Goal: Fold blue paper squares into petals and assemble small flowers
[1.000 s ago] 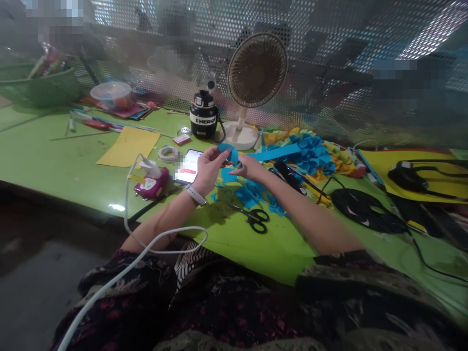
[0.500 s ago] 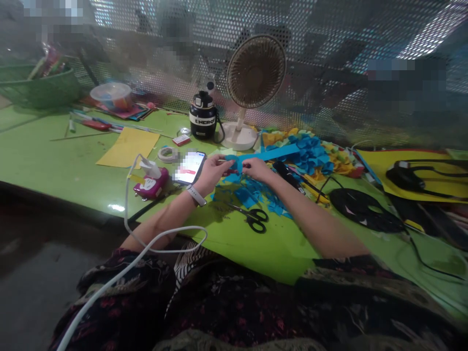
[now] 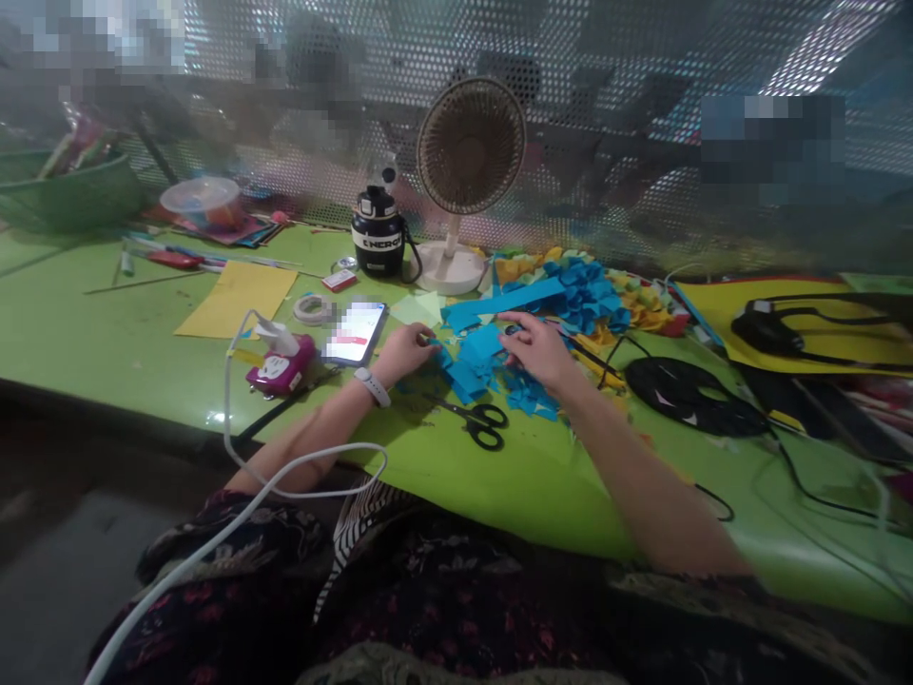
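Observation:
My left hand (image 3: 405, 352) is closed, thumb and fingertips pressed together at the left edge of the blue paper pieces (image 3: 467, 373). Whatever it pinches is too small to make out. To its right, my right hand (image 3: 540, 352) hovers at the same loose pieces, holding nothing I can see, its index finger stretched out and its fingers apart. Behind the hands lies a long blue paper strip (image 3: 503, 303). Black-handled scissors (image 3: 485, 425) rest on the green table in front of the pieces. A phone (image 3: 355, 333) with a lit screen lies left of my left hand.
A fan (image 3: 471, 147) and a black bottle (image 3: 378, 243) stand at the back. Curled blue and yellow paper (image 3: 589, 290) is heaped at the right. A white cable (image 3: 239, 533) loops over my left forearm from a purple adapter (image 3: 281, 369). Yellow paper (image 3: 242, 300) lies left.
My hands have moved apart, the right one to the right with its fingers spreading. The blue piece that was held between them is out of their grip. The view has shifted slightly.

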The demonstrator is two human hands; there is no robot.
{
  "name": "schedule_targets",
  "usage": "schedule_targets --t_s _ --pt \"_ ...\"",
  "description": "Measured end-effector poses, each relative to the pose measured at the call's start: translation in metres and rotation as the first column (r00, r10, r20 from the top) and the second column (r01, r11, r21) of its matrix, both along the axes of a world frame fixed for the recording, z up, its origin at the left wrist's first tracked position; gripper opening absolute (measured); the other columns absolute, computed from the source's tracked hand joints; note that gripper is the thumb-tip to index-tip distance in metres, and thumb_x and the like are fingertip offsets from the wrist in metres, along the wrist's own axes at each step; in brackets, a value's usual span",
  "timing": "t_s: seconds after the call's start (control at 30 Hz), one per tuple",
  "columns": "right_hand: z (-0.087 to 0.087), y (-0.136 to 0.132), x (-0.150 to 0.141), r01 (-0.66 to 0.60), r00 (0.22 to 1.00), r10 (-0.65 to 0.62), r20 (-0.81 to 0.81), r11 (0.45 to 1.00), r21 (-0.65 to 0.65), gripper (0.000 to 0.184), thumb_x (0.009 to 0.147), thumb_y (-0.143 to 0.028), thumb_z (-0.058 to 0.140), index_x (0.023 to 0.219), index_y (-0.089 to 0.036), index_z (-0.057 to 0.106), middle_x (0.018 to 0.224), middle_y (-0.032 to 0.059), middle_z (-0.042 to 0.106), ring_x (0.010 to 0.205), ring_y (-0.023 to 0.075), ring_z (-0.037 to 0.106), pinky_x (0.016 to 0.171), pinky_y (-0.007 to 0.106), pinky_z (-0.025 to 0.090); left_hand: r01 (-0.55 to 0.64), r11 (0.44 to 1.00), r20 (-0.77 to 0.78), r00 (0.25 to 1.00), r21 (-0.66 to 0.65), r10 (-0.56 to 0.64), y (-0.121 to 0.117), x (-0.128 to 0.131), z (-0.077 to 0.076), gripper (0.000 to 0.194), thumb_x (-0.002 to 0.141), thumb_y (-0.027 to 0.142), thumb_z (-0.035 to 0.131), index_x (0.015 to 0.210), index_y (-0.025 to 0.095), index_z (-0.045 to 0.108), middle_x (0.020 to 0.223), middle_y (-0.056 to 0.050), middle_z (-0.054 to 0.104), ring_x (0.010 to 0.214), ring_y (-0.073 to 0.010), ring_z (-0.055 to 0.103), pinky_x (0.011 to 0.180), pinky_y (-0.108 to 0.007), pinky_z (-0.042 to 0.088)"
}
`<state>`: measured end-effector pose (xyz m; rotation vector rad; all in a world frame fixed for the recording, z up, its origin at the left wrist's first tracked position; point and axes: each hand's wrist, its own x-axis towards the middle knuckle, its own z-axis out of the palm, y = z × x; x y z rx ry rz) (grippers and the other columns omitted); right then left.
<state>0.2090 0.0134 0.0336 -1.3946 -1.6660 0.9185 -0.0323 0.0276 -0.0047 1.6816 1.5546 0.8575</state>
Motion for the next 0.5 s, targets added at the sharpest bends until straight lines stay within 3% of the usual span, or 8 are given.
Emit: schedule_targets --t_s 0.1,0.2,0.27,0.33,0.4,0.5 --pt "-0.001 -0.013 -0.001 0.017 0.996 -0.016 -0.09 1.0 0.006 0.031 0.079 -0.035 0.066 0.105 -0.019 0.07 0.061 -0.0027 0.06 0.053 0.0155 0.062 0.049 0.026 0.045 -0.068 0.97 -0.027 0.997 0.233 0.077 -0.007 0.002 0.005 0.018 0.073 0.026 0.081 0.089 0.019 0.076 0.093 -0.007 0.07 0.069 -0.0164 0.06 0.064 -0.026 0.044" --pt "-0.003 -0.022 -0.004 0.031 0.981 -0.022 -0.192 0.999 0.043 0.026 0.079 -0.039 0.067 0.096 -0.02 0.071 0.065 -0.0003 0.065 0.057 0.0166 0.065 0.05 0.027 0.048 -0.06 0.932 0.192 0.981 0.357 -0.011 -0.018 0.008 0.013 0.019 0.079 0.038 0.078 0.081 0.019 0.076 0.094 -0.009 0.069 0.075 -0.0169 0.062 0.068 -0.025 0.047" --pt "-0.004 -0.029 -0.009 0.014 0.972 0.003 -0.234 0.997 0.072 0.027 0.081 -0.042 0.068 0.098 -0.02 0.071 0.07 0.0006 0.068 0.059 0.0164 0.067 0.053 0.028 0.051 0.088 0.962 0.361 0.915 0.258 -0.18 -0.026 0.015 0.017 0.037 0.087 0.052 0.068 0.076 0.018 0.074 0.081 -0.008 0.069 0.075 -0.0169 0.064 0.07 -0.025 0.05" --pt "-0.005 -0.036 -0.015 -0.018 0.969 0.041 -0.244 0.995 0.097 0.028 0.083 -0.043 0.068 0.099 -0.02 0.071 0.077 0.002 0.072 0.063 0.016 0.068 0.058 0.029 0.055 0.261 0.96 0.562 0.78 0.106 -0.274 -0.033 0.021 0.018 0.047 0.088 0.061 0.064 0.073 0.016 0.072 0.075 -0.006 0.068 0.073 -0.0158 0.065 0.073 -0.027 0.055" --pt "-0.006 -0.043 -0.02 -0.064 0.968 0.089 -0.234 0.992 0.111 0.029 0.084 -0.043 0.067 0.101 -0.02 0.071 0.085 0.0039 0.074 0.067 0.0164 0.069 0.061 0.03 0.057 0.312 0.95 0.722 0.657 0.003 -0.218 -0.037 0.025 0.017 0.043 0.079 0.058 0.075 0.07 0.016 0.07 0.07 -0.002 0.066 0.068 -0.0118 0.063 0.074 -0.026 0.057" --pt "-0.006 -0.048 -0.022 -0.165 0.96 0.189 -0.209 0.978 0.124 0.032 0.086 -0.039 0.064 0.111 -0.02 0.07 0.095 0.0062 0.075 0.074 0.0176 0.071 0.066 0.032 0.059 0.295 0.95 0.84 0.536 -0.098 -0.08 -0.037 0.026 0.015 0.039 0.064 0.046 0.091 0.07 0.015 0.068 0.064 0.004 0.061 0.06 -0.0062 0.058 0.074 -0.023 0.059"
